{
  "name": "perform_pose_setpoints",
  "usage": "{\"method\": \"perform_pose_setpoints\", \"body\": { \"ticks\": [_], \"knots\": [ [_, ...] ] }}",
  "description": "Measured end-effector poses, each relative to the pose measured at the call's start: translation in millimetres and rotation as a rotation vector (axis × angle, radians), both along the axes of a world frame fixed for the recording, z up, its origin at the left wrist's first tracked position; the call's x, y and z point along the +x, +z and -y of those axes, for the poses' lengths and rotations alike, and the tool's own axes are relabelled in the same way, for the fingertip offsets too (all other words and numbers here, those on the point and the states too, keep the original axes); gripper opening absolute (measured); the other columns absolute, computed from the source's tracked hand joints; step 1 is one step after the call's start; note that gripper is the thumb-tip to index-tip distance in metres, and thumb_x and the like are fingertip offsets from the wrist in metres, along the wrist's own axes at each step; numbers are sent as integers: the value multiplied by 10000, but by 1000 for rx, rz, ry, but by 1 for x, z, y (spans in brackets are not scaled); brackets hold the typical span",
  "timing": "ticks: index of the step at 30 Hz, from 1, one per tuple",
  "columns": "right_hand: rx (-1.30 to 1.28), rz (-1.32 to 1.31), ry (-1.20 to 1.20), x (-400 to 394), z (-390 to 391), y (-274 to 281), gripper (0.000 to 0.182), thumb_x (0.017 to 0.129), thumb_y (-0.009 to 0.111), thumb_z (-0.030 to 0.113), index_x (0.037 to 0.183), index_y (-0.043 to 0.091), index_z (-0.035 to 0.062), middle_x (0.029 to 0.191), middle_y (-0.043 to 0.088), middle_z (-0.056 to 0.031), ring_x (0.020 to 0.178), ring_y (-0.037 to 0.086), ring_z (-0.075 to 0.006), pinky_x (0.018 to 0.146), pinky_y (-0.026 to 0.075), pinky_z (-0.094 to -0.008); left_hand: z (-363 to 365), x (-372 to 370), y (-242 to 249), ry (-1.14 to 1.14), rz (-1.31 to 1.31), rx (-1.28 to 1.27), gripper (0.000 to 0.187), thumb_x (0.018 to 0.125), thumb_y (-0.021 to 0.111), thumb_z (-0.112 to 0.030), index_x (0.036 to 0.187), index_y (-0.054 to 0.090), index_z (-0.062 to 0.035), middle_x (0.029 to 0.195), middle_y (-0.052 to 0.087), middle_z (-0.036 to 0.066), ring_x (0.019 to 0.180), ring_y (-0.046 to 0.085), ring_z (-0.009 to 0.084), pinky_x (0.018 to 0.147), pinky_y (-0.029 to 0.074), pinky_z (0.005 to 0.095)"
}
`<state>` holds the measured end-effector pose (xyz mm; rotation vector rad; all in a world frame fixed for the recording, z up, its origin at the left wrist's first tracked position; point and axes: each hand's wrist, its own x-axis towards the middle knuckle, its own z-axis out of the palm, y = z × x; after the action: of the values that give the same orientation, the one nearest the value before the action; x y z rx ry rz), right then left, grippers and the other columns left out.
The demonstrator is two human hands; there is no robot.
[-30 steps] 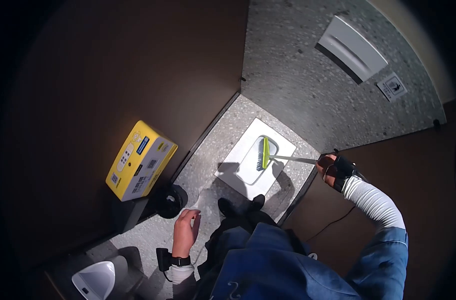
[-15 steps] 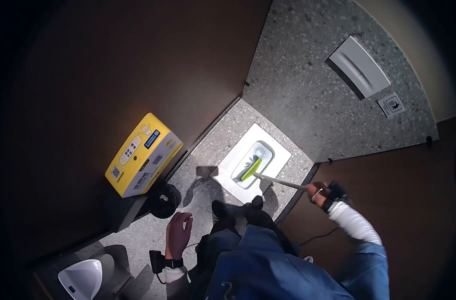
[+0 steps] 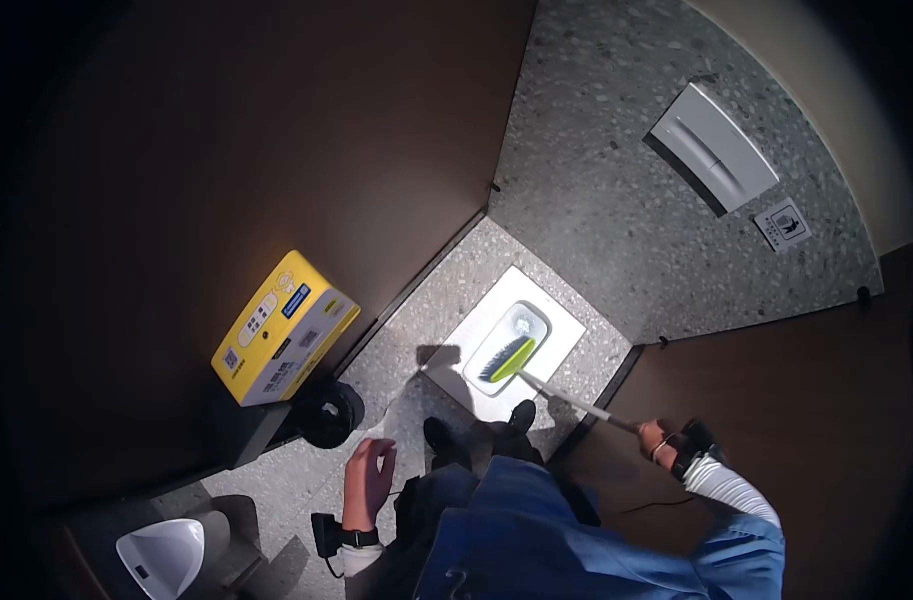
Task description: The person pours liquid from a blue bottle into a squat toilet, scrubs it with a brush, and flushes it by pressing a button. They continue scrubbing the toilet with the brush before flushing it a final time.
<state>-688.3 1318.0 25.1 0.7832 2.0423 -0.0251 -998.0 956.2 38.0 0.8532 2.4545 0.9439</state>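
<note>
My right hand (image 3: 658, 442), out to the right, is wrapped around the pale handle (image 3: 581, 404) of a long-handled brush. Its lime-green head (image 3: 513, 361) with dark bristles (image 3: 498, 352) lies in the basin of a white squat toilet (image 3: 551, 345), towards the end nearest my feet. Part of the basin is hidden under the brush. On the left, my left hand (image 3: 368, 482) hangs with loosely bent fingers, the thumb apart from them, and nothing shows in it. A black bin (image 3: 333, 412) is the closest thing to it.
A yellow and grey box (image 3: 284, 330) sits on a ledge by the brown partition (image 3: 306, 130) at left. A white urinal-like fixture (image 3: 163, 556) shows at lower left. On the speckled wall are a grey-white panel (image 3: 714, 145) and a sign (image 3: 782, 224). My shoes (image 3: 438, 433) stand just before the toilet.
The whole view has shifted slightly. My right hand has moved back and outwards to the right with the handle, and the brush's bristles look more bunched in the basin. My left hand stays empty.
</note>
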Motion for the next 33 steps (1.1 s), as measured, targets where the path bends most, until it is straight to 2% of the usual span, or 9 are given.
{"method": "perform_pose_setpoints", "body": {
  "ticks": [4,6,10,12,14,17,24,30,33],
  "knots": [
    [98,-135,-293,59,-21,-149,243,782,513,174,978,648,220,883,643,-124,866,620,-276,775,494,-389,-13,14,1,-5,47,-15,112,753,570,-16,860,600,-6,815,593,141,767,596,298,670,471,347],
    [71,-415,-579,88,-15,-145,253,781,544,221,1016,636,235,905,631,-153,878,610,-307,765,497,-411,-20,17,0,-8,56,-10,111,747,577,-11,856,601,-4,810,593,141,764,592,305,673,469,349],
    [154,-206,-734,103,-3,-134,319,780,550,360,984,647,135,896,631,-183,874,604,-344,784,486,-412,-40,12,4,-106,10,-6,105,747,584,-22,850,596,-3,806,591,142,761,584,318,675,465,354],
    [203,-140,-260,170,-33,-178,330,794,519,359,866,658,69,877,644,-148,832,629,-299,743,500,-399,-49,8,5,-129,-1,25,103,747,586,-28,847,595,-4,805,589,142,761,582,321,676,463,357],
    [267,53,-49,140,-42,-114,200,808,509,236,903,653,134,851,655,-88,806,642,-235,693,507,-344,-57,5,6,-148,0,16,101,750,587,-38,846,592,-7,805,588,142,765,581,320,674,462,363],
    [202,42,22,92,-56,-34,214,805,503,213,941,640,121,826,658,-74,782,645,-243,678,509,-364,-61,5,10,-154,-5,16,101,755,583,-43,850,595,-11,804,587,142,768,579,321,677,459,365],
    [26,-256,98,86,-137,-70,206,773,512,201,885,666,122,801,648,-115,741,633,-284,657,499,-405,-37,25,16,-13,59,-66,96,774,566,-53,849,598,0,823,583,145,769,572,323,679,457,359],
    [444,-36,161,45,-223,-140,234,821,463,241,873,659,125,837,650,-125,761,639,-258,647,502,-397,-37,65,12,69,80,-152,98,776,568,-67,848,603,-11,817,589,137,762,576,316,675,461,360],
    [218,-172,407,28,-241,-92,255,846,438,250,958,640,142,745,635,-76,704,633,-240,540,475,-341,-56,82,8,86,90,-138,101,775,570,-73,848,604,-11,824,590,139,763,577,319,677,463,361]
  ]
}}
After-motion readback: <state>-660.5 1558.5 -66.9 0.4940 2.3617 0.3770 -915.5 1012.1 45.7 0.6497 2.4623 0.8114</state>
